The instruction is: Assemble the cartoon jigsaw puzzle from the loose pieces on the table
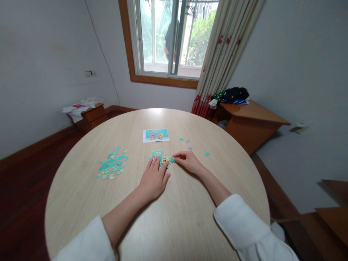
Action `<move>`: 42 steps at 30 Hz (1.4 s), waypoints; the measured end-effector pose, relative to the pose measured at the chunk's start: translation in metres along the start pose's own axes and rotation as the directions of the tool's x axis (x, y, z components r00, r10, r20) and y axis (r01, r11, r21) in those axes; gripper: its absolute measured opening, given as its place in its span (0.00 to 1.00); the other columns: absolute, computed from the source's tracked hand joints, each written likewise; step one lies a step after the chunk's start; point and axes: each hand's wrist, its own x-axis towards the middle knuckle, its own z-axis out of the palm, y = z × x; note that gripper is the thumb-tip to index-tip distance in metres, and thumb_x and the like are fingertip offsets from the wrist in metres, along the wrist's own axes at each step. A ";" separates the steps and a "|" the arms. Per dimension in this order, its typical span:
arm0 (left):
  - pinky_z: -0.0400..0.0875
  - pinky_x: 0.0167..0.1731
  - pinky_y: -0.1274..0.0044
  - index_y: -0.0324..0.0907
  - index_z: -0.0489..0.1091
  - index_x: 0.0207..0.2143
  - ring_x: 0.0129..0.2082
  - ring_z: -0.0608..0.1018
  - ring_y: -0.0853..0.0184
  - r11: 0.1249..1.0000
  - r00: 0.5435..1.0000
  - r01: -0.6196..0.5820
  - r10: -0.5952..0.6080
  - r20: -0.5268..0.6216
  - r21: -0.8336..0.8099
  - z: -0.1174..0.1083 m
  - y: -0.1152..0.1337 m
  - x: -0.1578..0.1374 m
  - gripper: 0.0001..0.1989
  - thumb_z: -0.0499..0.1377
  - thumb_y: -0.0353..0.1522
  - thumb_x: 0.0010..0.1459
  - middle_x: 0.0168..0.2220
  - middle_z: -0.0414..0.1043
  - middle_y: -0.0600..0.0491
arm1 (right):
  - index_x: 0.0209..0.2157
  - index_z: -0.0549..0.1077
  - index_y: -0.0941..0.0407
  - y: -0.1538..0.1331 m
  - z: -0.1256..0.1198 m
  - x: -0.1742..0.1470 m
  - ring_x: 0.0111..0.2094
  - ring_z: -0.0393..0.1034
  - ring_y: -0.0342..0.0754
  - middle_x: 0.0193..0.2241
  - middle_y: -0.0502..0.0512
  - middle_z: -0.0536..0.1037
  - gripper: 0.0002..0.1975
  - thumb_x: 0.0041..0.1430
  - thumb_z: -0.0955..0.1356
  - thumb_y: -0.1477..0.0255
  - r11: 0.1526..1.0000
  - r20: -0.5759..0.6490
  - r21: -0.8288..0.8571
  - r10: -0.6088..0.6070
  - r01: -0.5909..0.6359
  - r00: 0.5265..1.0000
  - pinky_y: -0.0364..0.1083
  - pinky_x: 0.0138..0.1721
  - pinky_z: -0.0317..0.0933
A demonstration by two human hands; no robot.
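A partly joined jigsaw puzzle [157, 153] in teal, yellow and pink lies on the round table [190, 217]. My left hand [154, 177] rests flat over its lower left part, fingers spread, and hides some of it. At the puzzle's right edge, the thumb and fingers of my right hand [188, 162] pinch a small teal puzzle piece [173, 159]. That piece touches or nearly touches the joined part; I cannot tell which. Beyond the puzzle lies a picture sheet [156, 135] with a pink and a yellow cartoon figure.
Left of my hands spreads a pile of loose puzzle pieces [111, 164]. Several single pieces lie to the right, one teal piece [207, 154] farthest out. Past the table stand a wooden cabinet [252, 110] with cloths on it, a curtain [228, 47] and a window [156, 36].
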 end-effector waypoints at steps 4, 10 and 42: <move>0.51 0.60 0.60 0.40 0.55 0.62 0.64 0.54 0.51 1.000 0.999 -0.007 0.007 -0.033 0.001 0.004 -0.001 0.000 0.26 0.46 0.38 0.64 0.64 0.50 0.37 | 0.31 0.78 0.60 -0.002 0.002 0.000 0.31 0.73 0.47 0.29 0.56 0.80 0.10 0.46 0.70 0.69 1.000 -0.003 -0.023 0.009 -0.009 1.000 0.46 0.38 0.66; 0.51 0.60 0.59 0.41 0.55 0.62 0.64 0.55 0.52 1.000 0.998 -0.017 0.018 -0.053 0.005 0.006 -0.002 0.001 0.26 0.46 0.39 0.64 0.64 0.50 0.37 | 0.31 0.78 0.61 -0.007 0.001 -0.001 0.31 0.73 0.46 0.29 0.57 0.80 0.09 0.47 0.69 0.71 1.000 0.015 -0.023 0.006 -0.005 1.000 0.45 0.37 0.65; 0.48 0.60 0.59 0.44 0.53 0.63 0.65 0.51 0.54 1.000 0.999 -0.024 0.024 -0.021 0.017 0.004 0.000 0.000 0.26 0.44 0.40 0.64 0.65 0.48 0.41 | 0.30 0.79 0.61 -0.014 0.003 0.000 0.26 0.70 0.43 0.26 0.54 0.80 0.09 0.46 0.67 0.75 0.993 0.010 -0.115 0.024 -0.023 1.000 0.41 0.30 0.61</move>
